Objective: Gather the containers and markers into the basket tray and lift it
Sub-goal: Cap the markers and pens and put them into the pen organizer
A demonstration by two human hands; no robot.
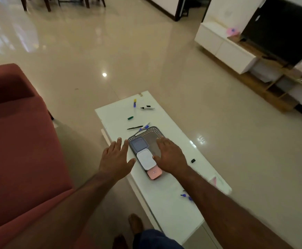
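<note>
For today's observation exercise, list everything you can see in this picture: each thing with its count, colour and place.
basket tray: one, grey, middle of the table
containers: three in the tray, blue-grey, white, pink
markers: several loose on the table, green, blue-and-yellow, black-capped white, dark pen, blue ones near edge
black cap: one, right of the tray
table: one, white, low
sofa: one, red, left
TV unit: white, far right
left hand: open, beside the tray
right hand: open, over the tray
</note>
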